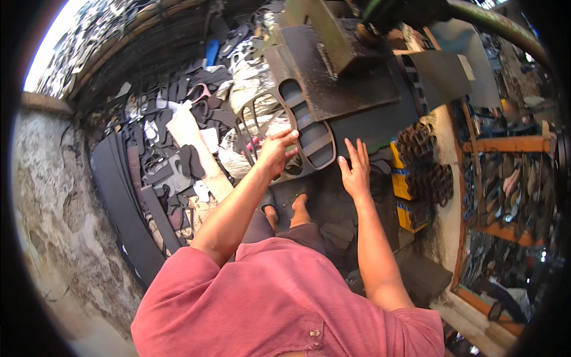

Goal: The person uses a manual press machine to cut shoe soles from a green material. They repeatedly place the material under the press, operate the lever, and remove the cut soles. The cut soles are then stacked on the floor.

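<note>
beside one scrap heap [177, 172], left hand [273, 154] fingers grip one cut-out sheet [289, 113] while right hand [355, 172] fingers spread, empty.

Both arms reach forward, left hand [276, 156] partly curled, right hand [357, 177] with fingers extended.

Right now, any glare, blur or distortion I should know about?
Head view: blown-out glare near the upper left; fisheye stretch toward a black, rounded rim; left hand and right hand reasonably clear; the floor between them and the wooden rack dim, the rack's contents soft.
</note>
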Demonstrator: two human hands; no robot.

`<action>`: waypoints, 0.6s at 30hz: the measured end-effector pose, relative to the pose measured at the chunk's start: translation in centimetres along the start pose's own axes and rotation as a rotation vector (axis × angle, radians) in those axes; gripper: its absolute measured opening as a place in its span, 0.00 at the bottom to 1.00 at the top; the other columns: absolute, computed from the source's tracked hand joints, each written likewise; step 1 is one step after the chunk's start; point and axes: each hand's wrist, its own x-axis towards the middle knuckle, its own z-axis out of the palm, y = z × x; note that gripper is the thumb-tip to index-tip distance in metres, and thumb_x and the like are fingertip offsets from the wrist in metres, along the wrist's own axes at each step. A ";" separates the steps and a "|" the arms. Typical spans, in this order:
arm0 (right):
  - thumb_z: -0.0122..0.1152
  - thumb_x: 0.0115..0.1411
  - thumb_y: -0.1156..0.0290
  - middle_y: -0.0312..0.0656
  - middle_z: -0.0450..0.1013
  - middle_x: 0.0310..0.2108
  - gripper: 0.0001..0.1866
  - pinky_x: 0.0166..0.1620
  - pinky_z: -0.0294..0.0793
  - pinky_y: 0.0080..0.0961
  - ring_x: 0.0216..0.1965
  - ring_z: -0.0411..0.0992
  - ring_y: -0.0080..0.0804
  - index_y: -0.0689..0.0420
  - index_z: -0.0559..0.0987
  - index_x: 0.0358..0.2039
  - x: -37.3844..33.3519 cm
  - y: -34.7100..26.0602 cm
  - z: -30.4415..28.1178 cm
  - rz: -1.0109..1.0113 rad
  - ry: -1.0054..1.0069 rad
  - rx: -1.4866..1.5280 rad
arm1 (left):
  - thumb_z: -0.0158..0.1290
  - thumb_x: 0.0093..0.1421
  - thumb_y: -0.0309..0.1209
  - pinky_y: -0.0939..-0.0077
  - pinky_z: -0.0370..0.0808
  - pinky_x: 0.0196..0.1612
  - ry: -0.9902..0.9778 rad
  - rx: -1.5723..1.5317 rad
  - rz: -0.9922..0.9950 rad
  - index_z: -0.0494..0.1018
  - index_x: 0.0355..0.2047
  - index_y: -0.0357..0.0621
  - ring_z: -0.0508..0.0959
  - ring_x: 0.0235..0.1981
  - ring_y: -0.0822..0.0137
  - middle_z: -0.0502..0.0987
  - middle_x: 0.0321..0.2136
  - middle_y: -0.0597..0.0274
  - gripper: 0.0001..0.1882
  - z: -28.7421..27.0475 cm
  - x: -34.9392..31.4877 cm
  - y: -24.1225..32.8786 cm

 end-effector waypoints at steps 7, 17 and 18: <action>0.53 0.69 0.39 0.37 0.46 0.80 0.35 0.73 0.36 0.74 0.80 0.38 0.47 0.24 0.60 0.75 5.8 2.3 -3.5 0.187 -0.053 -0.189 | 0.63 0.67 0.42 0.69 0.76 0.55 0.484 0.446 0.715 0.71 0.64 0.38 0.78 0.48 0.64 0.81 0.48 0.56 0.31 0.9 7.5 1.1; 0.59 0.68 0.47 0.40 0.50 0.79 0.32 0.73 0.30 0.76 0.80 0.37 0.48 0.40 0.70 0.70 14.4 5.8 -6.5 0.246 -0.029 -0.084 | 0.58 0.71 0.42 0.73 0.75 0.51 0.124 -0.014 0.248 0.77 0.57 0.45 0.79 0.42 0.70 0.81 0.41 0.66 0.20 -2.1 6.0 8.0; 0.59 0.68 0.50 0.40 0.51 0.78 0.31 0.73 0.31 0.76 0.80 0.39 0.48 0.43 0.71 0.70 15.2 6.3 -6.3 0.238 -0.038 -0.111 | 0.59 0.70 0.42 0.72 0.75 0.52 0.074 0.027 0.257 0.77 0.58 0.45 0.80 0.44 0.70 0.82 0.44 0.66 0.21 -2.2 6.1 8.8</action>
